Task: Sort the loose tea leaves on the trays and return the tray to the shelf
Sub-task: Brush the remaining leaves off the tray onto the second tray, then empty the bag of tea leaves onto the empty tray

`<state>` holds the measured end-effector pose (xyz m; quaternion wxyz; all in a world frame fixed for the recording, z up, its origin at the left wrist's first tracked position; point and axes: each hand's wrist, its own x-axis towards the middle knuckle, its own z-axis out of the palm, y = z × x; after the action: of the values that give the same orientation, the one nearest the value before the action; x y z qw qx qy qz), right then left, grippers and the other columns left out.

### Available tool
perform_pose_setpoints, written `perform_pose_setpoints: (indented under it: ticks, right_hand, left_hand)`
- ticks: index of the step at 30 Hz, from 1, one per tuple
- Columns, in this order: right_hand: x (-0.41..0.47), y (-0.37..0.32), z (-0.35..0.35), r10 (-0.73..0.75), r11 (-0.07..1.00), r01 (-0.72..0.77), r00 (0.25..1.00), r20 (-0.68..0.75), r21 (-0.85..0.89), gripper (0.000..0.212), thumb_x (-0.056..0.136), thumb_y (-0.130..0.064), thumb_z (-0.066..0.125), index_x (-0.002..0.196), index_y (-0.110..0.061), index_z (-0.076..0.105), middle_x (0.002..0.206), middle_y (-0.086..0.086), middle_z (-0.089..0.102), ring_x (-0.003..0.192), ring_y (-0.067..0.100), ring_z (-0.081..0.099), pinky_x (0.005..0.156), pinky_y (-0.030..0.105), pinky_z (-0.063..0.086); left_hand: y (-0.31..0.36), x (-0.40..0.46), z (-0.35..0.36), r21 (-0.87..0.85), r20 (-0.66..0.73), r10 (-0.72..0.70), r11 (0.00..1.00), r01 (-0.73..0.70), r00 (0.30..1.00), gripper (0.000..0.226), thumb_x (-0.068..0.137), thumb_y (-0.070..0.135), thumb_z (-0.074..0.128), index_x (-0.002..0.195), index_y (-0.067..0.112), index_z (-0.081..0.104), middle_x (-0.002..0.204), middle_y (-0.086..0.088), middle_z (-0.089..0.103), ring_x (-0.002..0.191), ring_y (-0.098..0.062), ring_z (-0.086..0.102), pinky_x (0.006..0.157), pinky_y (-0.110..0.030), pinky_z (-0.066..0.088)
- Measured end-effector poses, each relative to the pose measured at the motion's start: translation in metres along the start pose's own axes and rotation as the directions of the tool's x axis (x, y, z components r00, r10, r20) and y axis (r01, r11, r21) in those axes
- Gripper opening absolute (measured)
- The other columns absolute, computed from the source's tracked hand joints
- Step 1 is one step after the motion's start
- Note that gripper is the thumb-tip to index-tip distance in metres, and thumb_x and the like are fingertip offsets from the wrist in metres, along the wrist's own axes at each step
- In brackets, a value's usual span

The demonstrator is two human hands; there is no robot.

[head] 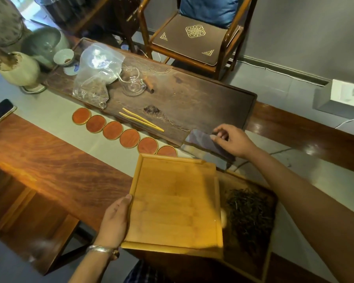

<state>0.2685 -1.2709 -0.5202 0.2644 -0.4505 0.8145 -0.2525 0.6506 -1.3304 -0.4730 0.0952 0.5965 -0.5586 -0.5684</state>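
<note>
Light bamboo tray (176, 201), square, shallow-rimmed, bare inside, tilted slightly and overlapping the left part of a darker tray. Dark wooden tray (272, 237) underneath, extending toward 4 o'clock. Loose tea leaves (249, 213), dark and wiry, heaped in the dark tray's right half, at 3 o'clock from the light tray.

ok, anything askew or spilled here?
No spill visible. The light bamboo tray, gripped by the left hand, sits skewed over the dark tray, covering part of it beside the loose tea leaves. The right hand touches a blurred dark cloth.
</note>
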Motion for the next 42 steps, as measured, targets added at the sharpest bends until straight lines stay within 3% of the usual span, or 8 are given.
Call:
perform_pose_setpoints:
  ticks: [9,12,16,23,27,31,37,42]
  right_hand:
    - [-0.008,0.000,0.004,0.003,0.995,-0.007,0.999,-0.039,-0.099,0.017,0.084,-0.019,0.064,0.099,-0.012,0.064,0.095,0.008,0.059,0.090,0.026,0.057,0.072,0.033,0.046]
    - [-0.027,-0.013,0.002,0.035,0.998,-0.045,0.973,-0.228,-0.038,0.018,0.091,-0.020,0.057,0.103,-0.008,0.063,0.101,0.012,0.059,0.095,0.026,0.055,0.077,0.031,0.044]
    - [-0.094,-0.035,0.010,0.204,0.975,-0.142,0.875,-0.438,0.172,0.018,0.096,-0.015,0.045,0.087,-0.010,0.060,0.083,0.004,0.060,0.078,0.020,0.053,0.061,0.026,0.030]
    - [-0.215,-0.095,0.068,0.520,0.783,-0.388,0.837,-0.168,0.487,0.026,0.095,-0.050,0.035,0.102,-0.035,0.055,0.088,-0.024,0.052,0.079,-0.011,0.045,0.066,0.017,0.033]
    - [-0.222,-0.138,0.103,0.509,0.821,-0.364,0.817,-0.273,0.440,0.024,0.096,-0.033,0.047,0.116,-0.027,0.059,0.100,-0.010,0.061,0.086,0.007,0.056,0.067,0.011,0.036]
    - [-0.205,-0.177,0.136,0.467,0.880,-0.386,0.813,-0.349,0.278,0.014,0.096,-0.024,0.050,0.096,-0.016,0.062,0.082,0.000,0.057,0.076,0.018,0.055,0.059,0.020,0.038]
    - [-0.177,-0.234,0.201,0.517,0.856,-0.459,0.782,-0.349,0.238,0.012,0.095,-0.013,0.052,0.093,-0.012,0.063,0.078,-0.008,0.054,0.079,0.020,0.052,0.058,0.019,0.036]
    - [-0.170,-0.249,0.248,0.614,0.789,-0.564,0.721,-0.320,0.243,0.017,0.095,-0.014,0.050,0.089,-0.005,0.064,0.079,0.011,0.064,0.077,0.029,0.059,0.060,0.031,0.038]
  left_hand:
    - [0.009,-0.002,0.011,0.002,0.000,0.109,0.994,-0.109,0.994,0.037,0.098,0.029,0.044,0.084,0.006,0.069,0.072,0.007,0.072,0.062,-0.001,0.063,0.056,-0.008,0.045]
    - [0.011,-0.002,0.010,-0.001,0.010,0.149,0.989,-0.149,0.989,0.039,0.099,0.026,0.043,0.085,-0.001,0.068,0.068,0.003,0.069,0.059,0.000,0.061,0.054,-0.007,0.044]
    - [0.018,0.001,0.007,0.033,0.033,0.180,0.983,-0.181,0.983,0.039,0.100,0.027,0.041,0.085,0.003,0.069,0.067,0.011,0.069,0.059,0.008,0.060,0.052,-0.002,0.039]
    - [0.021,0.018,-0.011,0.005,0.127,0.218,0.975,-0.221,0.968,0.040,0.100,0.027,0.041,0.084,-0.001,0.065,0.074,-0.004,0.063,0.056,0.004,0.057,0.054,-0.007,0.041]
    - [0.016,0.040,-0.038,0.000,0.190,0.227,0.973,-0.231,0.955,0.040,0.099,0.026,0.042,0.082,-0.003,0.064,0.071,-0.003,0.063,0.055,0.002,0.056,0.053,-0.008,0.042]
    - [0.008,0.075,-0.090,0.062,0.316,0.282,0.947,-0.316,0.906,0.040,0.100,0.026,0.043,0.076,0.003,0.065,0.065,0.005,0.065,0.057,0.005,0.057,0.053,-0.007,0.042]
    - [-0.016,0.129,-0.174,0.310,0.525,0.306,0.800,-0.514,0.794,0.044,0.094,0.025,0.055,0.050,0.026,0.049,0.049,0.018,0.052,0.049,0.002,0.047,0.050,-0.013,0.032]
    - [-0.031,0.148,-0.196,0.423,0.465,0.379,0.699,-0.577,0.800,0.041,0.086,0.021,0.067,0.051,0.033,0.048,0.046,0.013,0.046,0.050,-0.001,0.046,0.050,-0.010,0.032]
